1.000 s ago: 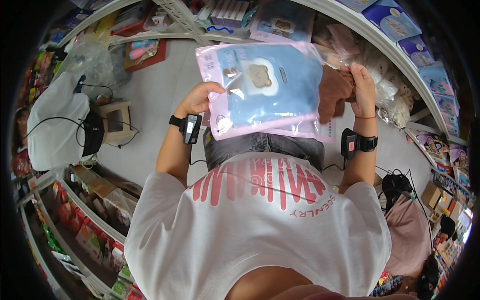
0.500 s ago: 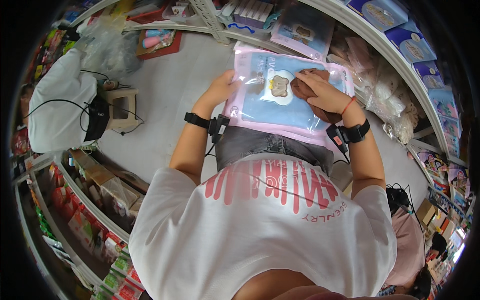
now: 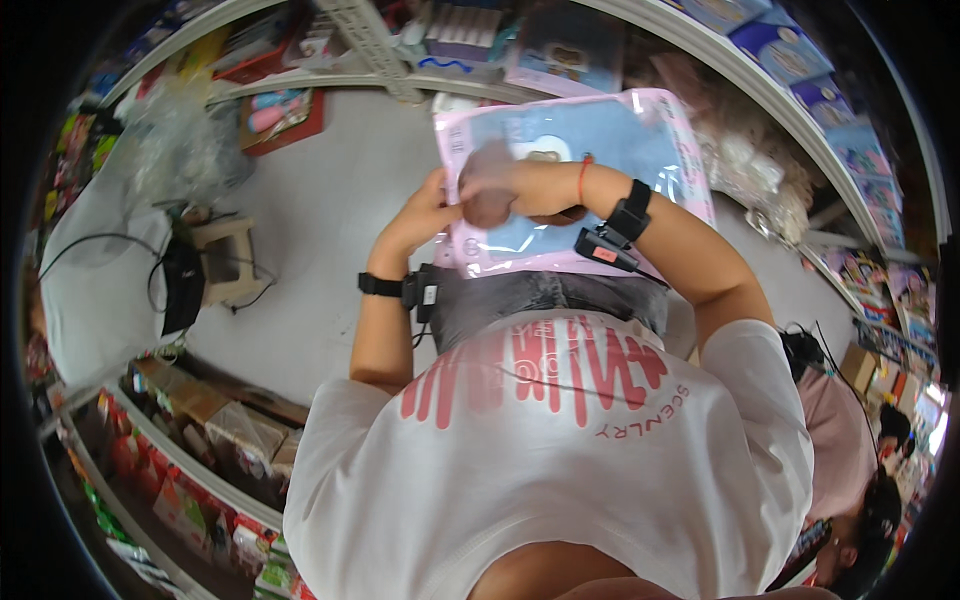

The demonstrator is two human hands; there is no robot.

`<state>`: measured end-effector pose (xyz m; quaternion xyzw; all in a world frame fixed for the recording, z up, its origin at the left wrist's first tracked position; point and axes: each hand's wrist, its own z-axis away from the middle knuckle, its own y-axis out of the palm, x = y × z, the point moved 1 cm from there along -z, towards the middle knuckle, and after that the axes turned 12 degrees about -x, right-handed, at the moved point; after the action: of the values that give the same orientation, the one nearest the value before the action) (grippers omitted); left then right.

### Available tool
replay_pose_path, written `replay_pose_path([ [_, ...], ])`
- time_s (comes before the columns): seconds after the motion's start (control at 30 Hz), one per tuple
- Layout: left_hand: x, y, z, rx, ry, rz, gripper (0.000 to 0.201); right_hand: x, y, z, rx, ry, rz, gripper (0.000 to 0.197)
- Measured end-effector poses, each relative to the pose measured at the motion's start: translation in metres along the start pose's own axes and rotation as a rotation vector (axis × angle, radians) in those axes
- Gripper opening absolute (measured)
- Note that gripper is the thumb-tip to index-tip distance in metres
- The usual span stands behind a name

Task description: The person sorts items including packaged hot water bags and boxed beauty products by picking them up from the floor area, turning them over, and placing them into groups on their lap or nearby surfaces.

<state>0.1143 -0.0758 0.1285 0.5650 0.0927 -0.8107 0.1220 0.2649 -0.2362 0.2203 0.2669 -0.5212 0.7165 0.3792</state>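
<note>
A flat, clear plastic package (image 3: 620, 135) with pink borders and blue contents rests on my lap, a bear picture on its front. At its left edge my left hand (image 3: 418, 215) is closed, with the thumb over the border. My right hand (image 3: 540, 186) reaches across the front and is closed on a brown cloth (image 3: 487, 207). Blurred by motion, the cloth lies against the package's left part, close to my left fingers. My right hand and the cloth cover much of the bear picture.
Shelves with purple and blue packs (image 3: 785, 50) curve along the right. Clear plastic bags (image 3: 185, 140) and a red box (image 3: 285, 125) lie at the far left. A beige stool (image 3: 230, 262) stands left, beside a white covered thing (image 3: 105, 275). Stocked shelves (image 3: 200, 445) run at lower left.
My right hand has swept the brown cloth from the package's right side to its left edge. My left hand still grips that edge, slightly lower. The view has shifted a little.
</note>
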Motion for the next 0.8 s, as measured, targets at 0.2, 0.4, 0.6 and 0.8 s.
replay_pose_path([
  [0.2,-0.009,0.009,0.003,-0.047,-0.055,0.006,0.055,-0.029,0.010,0.075,0.009,-0.016,-0.282,0.040],
  [0.4,-0.006,0.006,-0.004,-0.086,-0.042,-0.195,0.057,-0.063,-0.031,0.201,-0.659,0.498,-0.574,0.026],
  [0.6,-0.012,0.008,-0.007,-0.069,-0.034,-0.173,0.057,-0.101,-0.037,0.256,-1.004,0.758,0.318,0.024],
  [0.8,-0.011,0.005,-0.016,-0.046,-0.057,-0.218,0.053,-0.182,-0.005,0.262,-1.111,0.678,0.501,0.068],
])
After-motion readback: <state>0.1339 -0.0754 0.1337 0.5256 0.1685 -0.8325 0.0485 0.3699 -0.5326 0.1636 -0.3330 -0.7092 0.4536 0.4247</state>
